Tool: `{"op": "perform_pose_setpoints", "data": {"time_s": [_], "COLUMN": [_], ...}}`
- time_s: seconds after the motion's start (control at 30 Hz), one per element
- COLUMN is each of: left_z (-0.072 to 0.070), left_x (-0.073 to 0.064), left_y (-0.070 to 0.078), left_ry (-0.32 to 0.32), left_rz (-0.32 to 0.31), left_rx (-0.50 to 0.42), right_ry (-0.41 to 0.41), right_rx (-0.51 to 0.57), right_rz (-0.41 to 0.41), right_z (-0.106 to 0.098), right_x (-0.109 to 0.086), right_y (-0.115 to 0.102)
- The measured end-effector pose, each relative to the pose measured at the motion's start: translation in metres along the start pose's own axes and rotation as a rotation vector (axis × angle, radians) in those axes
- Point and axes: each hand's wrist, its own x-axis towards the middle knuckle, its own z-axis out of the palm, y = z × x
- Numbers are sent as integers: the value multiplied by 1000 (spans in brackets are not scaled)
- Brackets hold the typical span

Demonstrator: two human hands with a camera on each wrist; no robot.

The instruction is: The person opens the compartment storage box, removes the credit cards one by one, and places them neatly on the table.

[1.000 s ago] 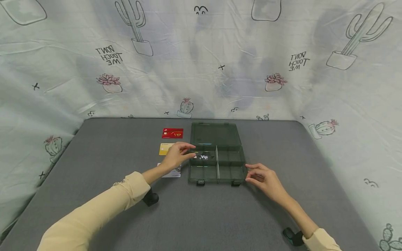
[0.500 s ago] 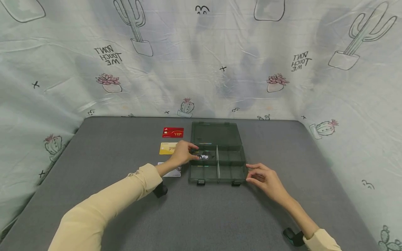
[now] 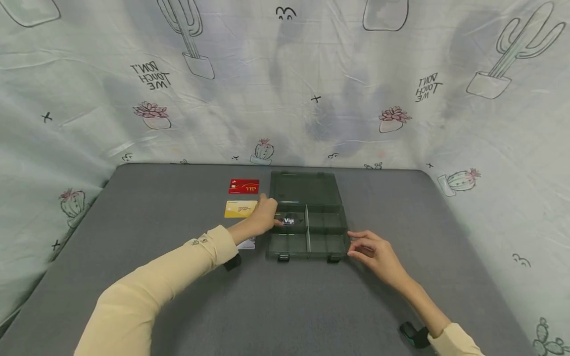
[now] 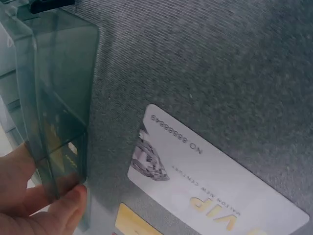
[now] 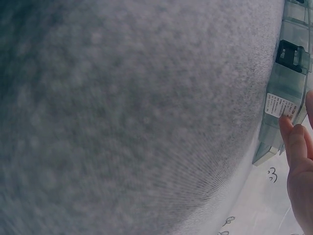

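Note:
A dark green see-through box point(image 3: 307, 188) lies on the table with its lid laid back, divided into compartments. A black card with "Vip" point(image 3: 288, 221) lies in its back left compartment. My left hand point(image 3: 262, 217) is at the box's left wall. In the left wrist view, fingers point(image 4: 71, 200) lie outside that wall and others reach over the rim, so the hand pinches it. My right hand point(image 3: 376, 254) touches the box's right side with relaxed fingertips. In the right wrist view, a fingertip point(image 5: 285, 122) meets a white label point(image 5: 279, 105) there.
Left of the box lie a red VIP card point(image 3: 244, 186), a yellow card point(image 3: 238, 208) and a white card point(image 4: 210, 181), the last partly behind the left wrist in the head view. Two black latches point(image 3: 283, 257) hang at the box's front. A printed curtain point(image 3: 285, 99) surrounds the grey table.
My left hand has moved slightly right, and its fingers have gone from over the compartment to the box's left wall. The yellow card is more exposed. My right hand has stayed in place.

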Motion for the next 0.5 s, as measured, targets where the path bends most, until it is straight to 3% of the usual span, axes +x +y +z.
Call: {"op": "perform_pose_setpoints", "data": {"time_s": [0.23, 0.5], "left_z": [3, 0], "left_x": [0, 0], "left_y": [-1, -7], "left_ry": [8, -50], "left_rz": [-21, 14], "left_rx": [-74, -92], "right_ry": [2, -10], "right_rx": [7, 25], "right_rz": [11, 27], "right_z": [0, 1], "right_x": [-1, -2], "right_y": [4, 4]}}
